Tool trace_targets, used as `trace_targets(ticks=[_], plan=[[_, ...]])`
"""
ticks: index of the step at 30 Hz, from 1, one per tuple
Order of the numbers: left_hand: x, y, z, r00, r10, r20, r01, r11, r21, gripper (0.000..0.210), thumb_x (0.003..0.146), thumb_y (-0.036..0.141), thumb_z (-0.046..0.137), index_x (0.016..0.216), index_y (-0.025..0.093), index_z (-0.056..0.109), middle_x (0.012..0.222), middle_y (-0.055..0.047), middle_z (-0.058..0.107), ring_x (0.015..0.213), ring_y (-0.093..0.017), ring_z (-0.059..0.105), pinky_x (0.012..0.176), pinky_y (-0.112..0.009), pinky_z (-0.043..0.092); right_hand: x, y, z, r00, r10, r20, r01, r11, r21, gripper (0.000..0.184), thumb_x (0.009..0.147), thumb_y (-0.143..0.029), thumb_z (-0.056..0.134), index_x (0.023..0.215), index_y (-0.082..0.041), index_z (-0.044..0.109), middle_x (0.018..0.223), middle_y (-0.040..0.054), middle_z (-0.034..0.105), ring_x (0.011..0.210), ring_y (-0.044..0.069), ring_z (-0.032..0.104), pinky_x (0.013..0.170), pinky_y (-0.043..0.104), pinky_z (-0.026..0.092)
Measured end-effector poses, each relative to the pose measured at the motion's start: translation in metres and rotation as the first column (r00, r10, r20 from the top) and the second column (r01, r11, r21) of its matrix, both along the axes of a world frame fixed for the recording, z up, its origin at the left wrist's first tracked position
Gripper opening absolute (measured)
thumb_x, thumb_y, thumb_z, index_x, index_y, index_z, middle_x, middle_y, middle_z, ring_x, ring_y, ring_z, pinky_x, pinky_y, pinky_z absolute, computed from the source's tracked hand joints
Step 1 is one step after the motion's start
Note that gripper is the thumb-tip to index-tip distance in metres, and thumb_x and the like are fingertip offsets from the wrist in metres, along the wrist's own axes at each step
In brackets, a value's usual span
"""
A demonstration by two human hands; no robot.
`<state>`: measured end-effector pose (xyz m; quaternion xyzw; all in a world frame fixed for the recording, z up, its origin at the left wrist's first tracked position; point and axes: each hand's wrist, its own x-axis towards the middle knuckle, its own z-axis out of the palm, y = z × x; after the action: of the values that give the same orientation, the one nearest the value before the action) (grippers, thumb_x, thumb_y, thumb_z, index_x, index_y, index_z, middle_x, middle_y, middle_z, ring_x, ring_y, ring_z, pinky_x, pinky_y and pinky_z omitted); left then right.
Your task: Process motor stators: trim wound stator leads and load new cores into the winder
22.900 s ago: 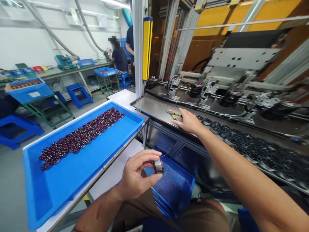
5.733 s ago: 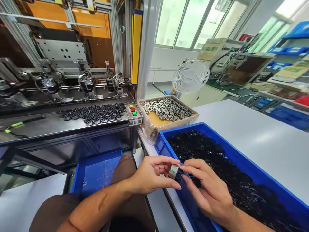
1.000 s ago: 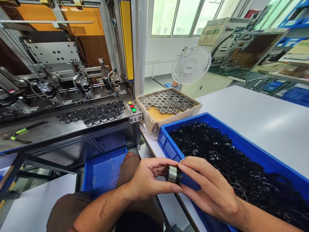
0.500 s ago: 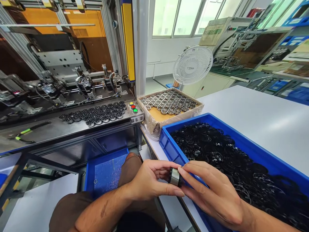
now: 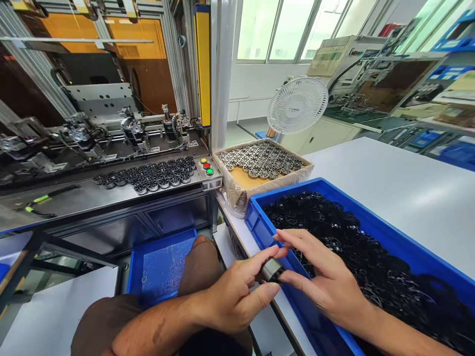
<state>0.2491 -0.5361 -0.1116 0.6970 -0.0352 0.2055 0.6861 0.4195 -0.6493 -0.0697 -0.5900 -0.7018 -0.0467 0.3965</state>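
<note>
A short metal stator core (image 5: 272, 268) with black plastic at its ends is held tilted over the near edge of the blue bin. My left hand (image 5: 237, 291) is closed round it, thumb below and index finger above. My right hand (image 5: 326, 277) grips it from the other side. Its thumb presses the black end, while its raised fingertips meet near my left index finger. My fingers hide part of the core. To the right, the blue bin (image 5: 322, 184) holds a heap of black plastic rings (image 5: 371, 262).
A plastic-lined carton (image 5: 241, 194) of bare metal cores stands behind the bin. Rows of black-capped cores (image 5: 159, 174) lie on the machine ledge, beside a button box (image 5: 211, 184) and green-black pliers (image 5: 48, 198). A white fan (image 5: 297, 106) stands behind. Below left sits a blue tray (image 5: 159, 267).
The core has turned and tilted in my left hand. My right fingers have lifted and spread off its upper face, with the thumb now against its black end. The view has shifted slightly.
</note>
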Motion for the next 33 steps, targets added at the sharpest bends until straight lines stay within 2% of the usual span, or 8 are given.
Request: trace_targets(ticks=[6, 12, 17, 22, 24, 27, 29, 33], plan=[[-0.002, -0.003, 0.005, 0.998, 0.057, 0.0, -0.057, 0.987, 0.149, 0.056, 0.095, 0.021, 0.051, 0.15, 0.015, 0.039, 0.145, -0.016, 0.056, 0.134, -0.024, 0.053, 0.116, -0.038, 0.039, -0.007, 0.002, -0.002, 0.993, 0.034, -0.11, -0.034, 0.999, 0.003, 0.021, 0.098, -0.031, 0.06, 0.115, -0.02, 0.065, 0.1, 0.0085, 0.071, 0.089, 0.019, 0.071, 0.077, 0.028, 0.061], [0.004, 0.001, -0.007, 0.996, 0.024, -0.086, -0.041, 0.98, -0.196, 0.046, 0.096, 0.036, 0.054, 0.137, 0.015, 0.054, 0.132, -0.014, 0.065, 0.107, -0.021, 0.066, 0.097, -0.034, 0.052, 0.0, 0.003, -0.009, 0.999, 0.006, -0.048, -0.008, 0.999, -0.04, 0.026, 0.099, -0.039, 0.058, 0.114, -0.019, 0.063, 0.097, 0.0087, 0.07, 0.087, 0.02, 0.07, 0.076, 0.03, 0.061], [0.009, 0.027, -0.028, 0.975, 0.153, -0.16, -0.198, 0.924, -0.327, 0.047, 0.09, 0.037, 0.065, 0.132, 0.016, 0.06, 0.125, -0.014, 0.068, 0.093, -0.018, 0.068, 0.088, -0.032, 0.055, 0.02, 0.005, -0.032, 0.917, -0.223, 0.331, 0.264, 0.961, -0.085, 0.04, 0.097, -0.031, 0.054, 0.132, -0.012, 0.055, 0.127, 0.0195, 0.061, 0.114, 0.032, 0.063, 0.092, 0.048, 0.058], [0.026, 0.043, -0.05, 0.917, 0.338, -0.211, -0.322, 0.94, 0.11, 0.043, 0.093, 0.03, 0.057, 0.134, 0.015, 0.058, 0.131, -0.015, 0.067, 0.118, -0.025, 0.064, 0.106, -0.042, 0.049, 0.036, 0.001, -0.042, 0.82, -0.199, 0.536, 0.351, 0.916, -0.196, 0.034, 0.089, -0.014, 0.048, 0.121, -0.008, 0.061, 0.095, 0.0134, 0.071, 0.078, 0.027, 0.07, 0.067, 0.04, 0.061], [0.04, 0.045, -0.062, 0.902, 0.403, -0.155, -0.3, 0.844, 0.445, 0.045, 0.095, 0.026, 0.052, 0.138, 0.014, 0.053, 0.14, -0.017, 0.06, 0.131, -0.026, 0.057, 0.114, -0.045, 0.042, 0.044, -0.001, -0.043, 0.825, -0.203, 0.528, 0.358, 0.91, -0.21, 0.033, 0.09, -0.015, 0.047, 0.118, -0.009, 0.063, 0.089, 0.0111, 0.073, 0.072, 0.026, 0.07, 0.064, 0.038, 0.06], [0.059, 0.042, -0.086, 0.918, 0.363, -0.16, -0.092, 0.588, 0.804, 0.05, 0.098, 0.024, 0.048, 0.145, 0.01, 0.042, 0.152, -0.021, 0.046, 0.143, -0.028, 0.044, 0.119, -0.047, 0.035, 0.056, -0.003, -0.045, 0.839, -0.239, 0.488, 0.376, 0.904, -0.205, 0.033, 0.092, -0.018, 0.048, 0.121, -0.012, 0.063, 0.095, 0.0107, 0.074, 0.078, 0.025, 0.073, 0.067, 0.035, 0.061], [0.067, 0.035, -0.1, 0.927, 0.315, -0.203, 0.016, 0.506, 0.862, 0.056, 0.096, 0.032, 0.053, 0.146, 0.009, 0.04, 0.155, -0.023, 0.04, 0.146, -0.032, 0.039, 0.119, -0.05, 0.033, 0.06, -0.003, -0.048, 0.84, -0.253, 0.48, 0.384, 0.902, -0.196, 0.035, 0.092, -0.017, 0.047, 0.122, -0.012, 0.063, 0.098, 0.0115, 0.075, 0.081, 0.025, 0.074, 0.069, 0.035, 0.062], [0.077, 0.022, -0.115, 0.908, 0.372, -0.194, -0.014, 0.489, 0.872, 0.068, 0.092, 0.046, 0.059, 0.147, 0.011, 0.038, 0.157, -0.025, 0.035, 0.146, -0.035, 0.037, 0.116, -0.055, 0.033, 0.062, -0.002, -0.05, 0.832, -0.249, 0.495, 0.372, 0.913, -0.168, 0.037, 0.092, -0.015, 0.045, 0.124, -0.012, 0.061, 0.101, 0.012, 0.075, 0.082, 0.025, 0.075, 0.068, 0.035, 0.064]])
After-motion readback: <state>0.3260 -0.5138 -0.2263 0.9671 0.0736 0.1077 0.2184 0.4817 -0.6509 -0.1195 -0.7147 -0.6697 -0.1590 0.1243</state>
